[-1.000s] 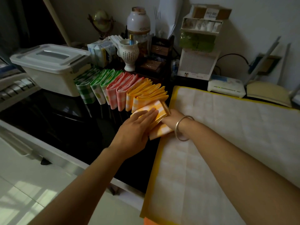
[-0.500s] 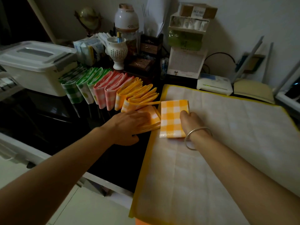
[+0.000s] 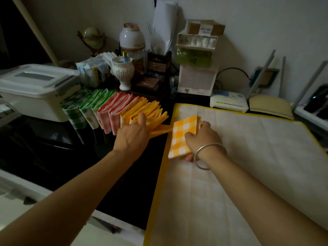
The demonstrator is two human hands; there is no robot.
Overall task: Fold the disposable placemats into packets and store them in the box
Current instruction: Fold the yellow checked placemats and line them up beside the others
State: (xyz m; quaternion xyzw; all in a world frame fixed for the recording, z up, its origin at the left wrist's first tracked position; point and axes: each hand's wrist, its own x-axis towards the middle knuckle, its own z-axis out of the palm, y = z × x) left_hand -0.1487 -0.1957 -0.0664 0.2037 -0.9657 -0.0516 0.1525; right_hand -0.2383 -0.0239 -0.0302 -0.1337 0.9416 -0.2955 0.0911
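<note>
Here, right hand (image 3: 201, 139) gripping yellow checked packet (image 3: 182, 137), left hand (image 3: 132, 135) flat against leaning packet row (image 3: 113, 110) beside lidded box (image 3: 35, 89).

Both forearms bare, sleeveless; thin silver bangle (image 3: 209, 155) circles the right wrist.

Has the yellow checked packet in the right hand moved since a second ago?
Yes. The packet has moved right, away from the packet row, onto the mat.
</note>
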